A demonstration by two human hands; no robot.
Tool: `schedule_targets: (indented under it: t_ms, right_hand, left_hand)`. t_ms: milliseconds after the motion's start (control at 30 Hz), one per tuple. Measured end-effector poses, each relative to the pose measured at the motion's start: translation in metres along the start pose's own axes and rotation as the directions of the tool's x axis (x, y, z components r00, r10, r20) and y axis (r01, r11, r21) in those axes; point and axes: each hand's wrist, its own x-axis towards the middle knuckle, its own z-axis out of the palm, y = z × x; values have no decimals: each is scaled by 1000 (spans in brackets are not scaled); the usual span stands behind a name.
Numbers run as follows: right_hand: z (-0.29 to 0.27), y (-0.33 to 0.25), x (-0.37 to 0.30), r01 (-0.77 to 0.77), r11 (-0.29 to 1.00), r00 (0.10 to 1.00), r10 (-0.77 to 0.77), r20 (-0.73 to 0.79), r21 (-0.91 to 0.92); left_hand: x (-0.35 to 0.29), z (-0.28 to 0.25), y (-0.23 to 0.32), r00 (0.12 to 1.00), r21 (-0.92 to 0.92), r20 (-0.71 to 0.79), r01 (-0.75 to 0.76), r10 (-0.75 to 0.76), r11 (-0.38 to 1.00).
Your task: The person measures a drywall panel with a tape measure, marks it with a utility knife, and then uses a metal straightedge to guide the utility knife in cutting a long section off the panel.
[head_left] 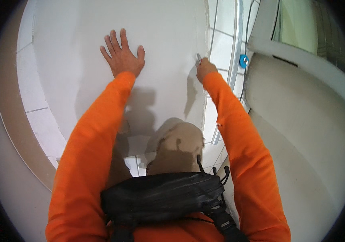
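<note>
A large pale grey plasterboard sheet (pixel 164 28) lies before me. My left hand (pixel 125 56) rests flat on its surface, fingers spread and nothing held. At the sheet's right edge, my right hand (pixel 206 70) is closed around a utility knife (pixel 198 58). Only the tool's metal front end shows beyond my fingers, pointing away from me; the rest is hidden in my grip. A thin scored or rough line runs along the sheet near this hand. My knee (pixel 182 141) is at the sheet's near edge.
White floor tiles (pixel 223 44) border the sheet on both sides. To the right lie a long metal profile (pixel 236 48), a blue tape measure (pixel 243 61) and a dark cable (pixel 243 90). Beyond them stands a wall (pixel 293 92) with an opening. A brown strip (pixel 9 92) curves along the left.
</note>
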Motion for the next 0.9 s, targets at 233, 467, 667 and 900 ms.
schedule_targets:
  t_ms: [233, 467, 667, 900]
  right_hand:
    - [28, 8, -24, 207, 824, 978, -155, 142, -527]
    - [90, 69, -82, 102, 992, 994, -105, -30, -77]
    - [82, 58, -77, 39, 992, 998, -45, -46, -119]
    - [98, 63, -67, -28, 999, 994, 23, -104, -45]
  left_hand:
    - [-7, 14, -6, 986, 30, -152, -66, 70, 997]
    - [-4, 37, -14, 982, 91, -181, -41, 57, 995]
    - [-25, -1, 2, 971, 220, -161, -137, 175, 966]
    - [-161, 5, 22, 844, 95, 328, -477, 425, 874]
